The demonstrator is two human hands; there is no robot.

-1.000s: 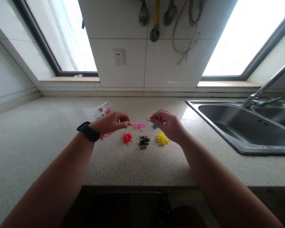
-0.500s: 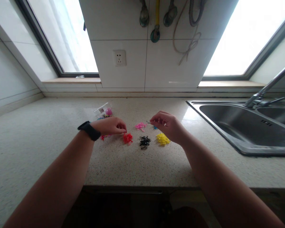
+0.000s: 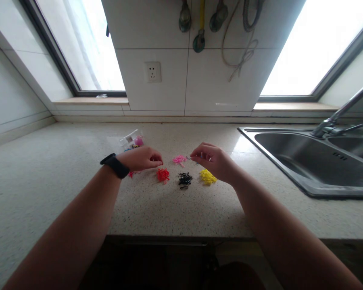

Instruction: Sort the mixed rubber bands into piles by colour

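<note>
My left hand (image 3: 147,158), with a dark watch on its wrist, is pinched just above a pile of red rubber bands (image 3: 162,175). Whatever its fingertips hold is too small to make out. Between the thumb and fingers of my right hand (image 3: 208,157) is a small black rubber band (image 3: 188,158), its end sticking out to the left. Beside that end lies a pink pile of bands (image 3: 179,160). Yellow bands (image 3: 207,177) sit below my right hand, and black bands (image 3: 185,179) lie between the red and yellow piles.
Behind my left hand, a clear plastic bag or box (image 3: 131,139) lies near a pink round thing (image 3: 138,141). More pinkish-red bands (image 3: 134,173) show under my left wrist. A steel sink (image 3: 278,161) with a tap is on the right of the speckled counter (image 3: 181,215).
My left hand has risen slightly off the red pile, still pinched. My right hand has barely moved and keeps hold of the black band; the blue bit beneath it is now mostly covered.
</note>
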